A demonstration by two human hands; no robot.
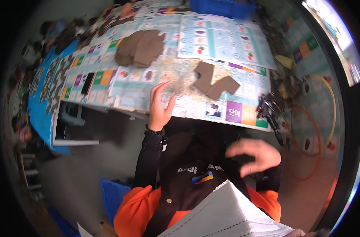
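Note:
My left hand (161, 106) is at the table's near edge, fingers stretched out and thumb apart, with nothing in it. To its right on the table lies a bent, dark brown flat piece (214, 87), which looks like cut fabric or leather. Beyond the hand, a pile of similar brown pieces (140, 48) rests with overlapping layers. My right hand (259, 155) hovers in front of my dark apron, below the table edge; it is slightly blurred, its fingers and thumb apart around nothing visible.
Printed sheets cover the table (148, 91). A black phone-like slab (87, 83) lies on the left. At the right corner hangs a black tool (270, 112), near orange and yellow hoses (332, 106). A blue bin (223, 8) stands at the back; another person's hand (126, 9) shows far off.

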